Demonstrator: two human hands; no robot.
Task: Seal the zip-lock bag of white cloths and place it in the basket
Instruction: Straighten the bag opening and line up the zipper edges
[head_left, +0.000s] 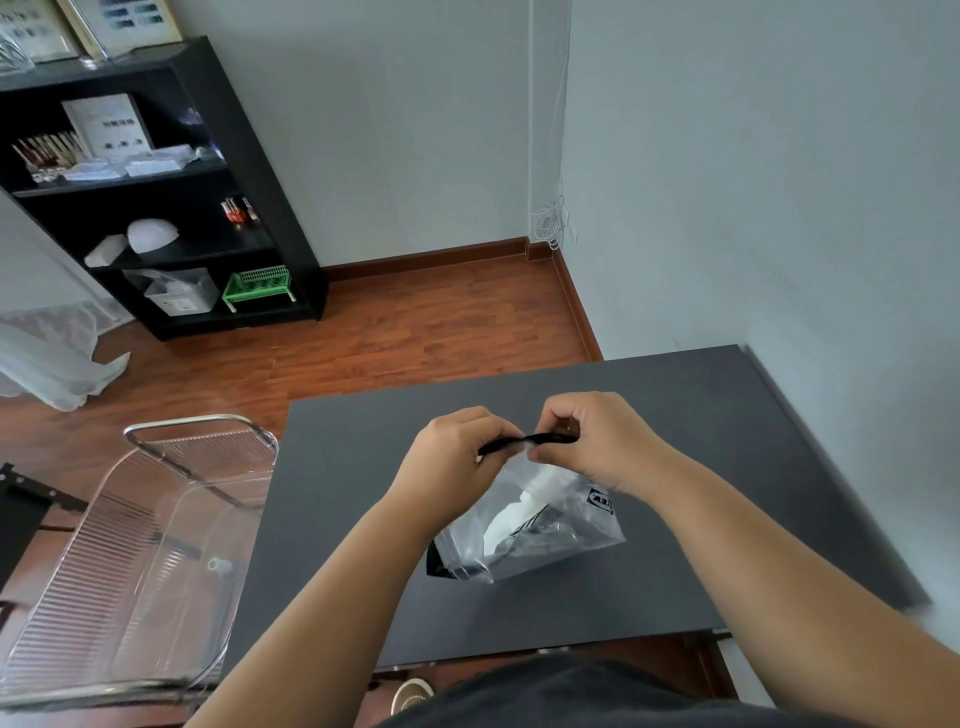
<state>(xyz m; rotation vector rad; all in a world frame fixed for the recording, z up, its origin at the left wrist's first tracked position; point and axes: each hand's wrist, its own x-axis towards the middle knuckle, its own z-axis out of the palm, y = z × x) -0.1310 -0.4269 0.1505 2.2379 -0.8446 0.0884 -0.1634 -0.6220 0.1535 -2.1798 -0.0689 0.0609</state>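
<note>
While a grey wall and a red-brown wooden floor (415, 322) fill the upper half of the head view, a dark grey table (701, 415) takes up the middle and right, set into the corner of the room. Against the far left wall stands a black shelf unit (249, 156) holding papers, white items and a small green basket (257, 286) on its lowest shelf. Just beside the table's left edge sits a clear ribbed plastic basket (119, 561) with a metal rim; apart from one small item on its bottom that is too unclear to name, nothing shows inside it. On the table, near its middle, lies the transparent zip-lock bag (566, 540) with the white cloths (511, 522) visible inside and a dark printed logo near its right side; the bag's bottom rests on the tabletop while its mouth is lifted toward the hands. Both forearms reach in from the lower edge. The left hand (452, 457) has its fingers curled in and pinches the left part of the bag's black zip strip (524, 441). The right hand (597, 441) is curled likewise, thumb and fingertips pressed together on the strip just right of the other hand. The two hands are nearly touching, with only a short stretch of strip visible between them.
</note>
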